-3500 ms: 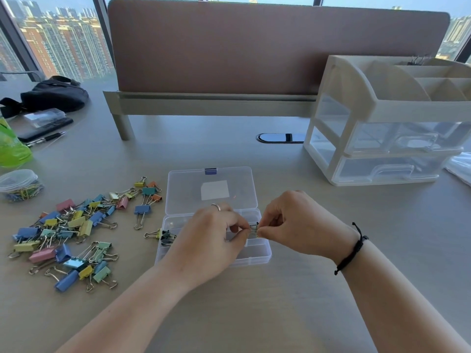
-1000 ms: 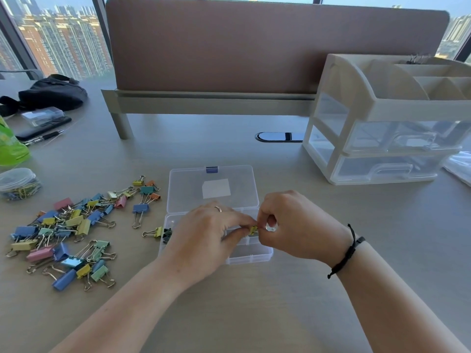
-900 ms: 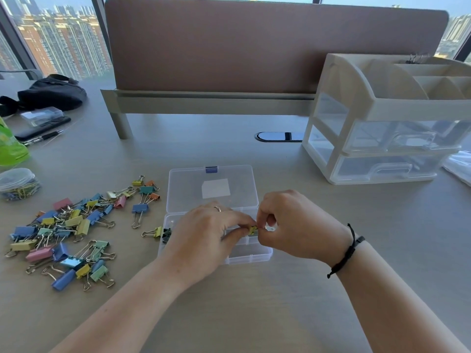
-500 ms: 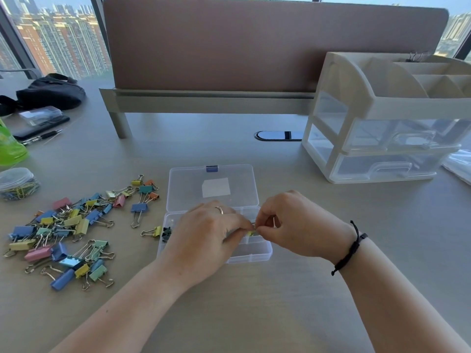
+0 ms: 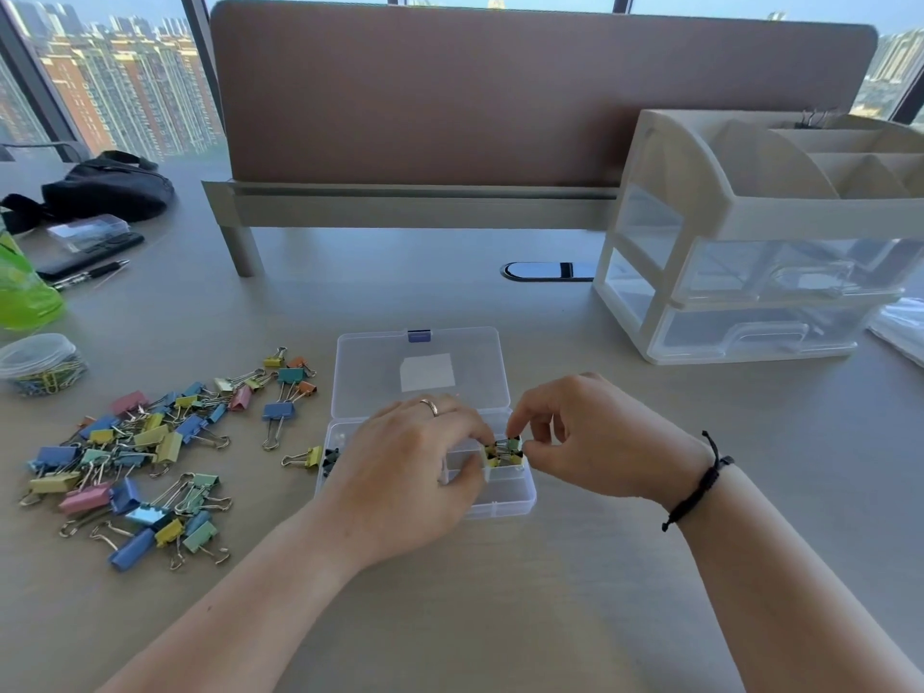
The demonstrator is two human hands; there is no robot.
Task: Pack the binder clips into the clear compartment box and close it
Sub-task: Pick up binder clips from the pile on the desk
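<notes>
Clear compartment box [image 5: 505, 502]: left hand [image 5: 405, 472], right hand [image 5: 595, 442] pinching small clips [image 5: 504, 451].

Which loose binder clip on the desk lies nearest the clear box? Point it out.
The yellow clip, lying alone against the clear box's left edge; the others sit further left in the pile.

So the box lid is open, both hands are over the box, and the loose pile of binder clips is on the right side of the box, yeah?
Not quite. The head view shows the loose pile of binder clips lying left of the clear compartment box, not right. The rest holds: the lid is open, and the left hand and right hand are over the box.
</notes>
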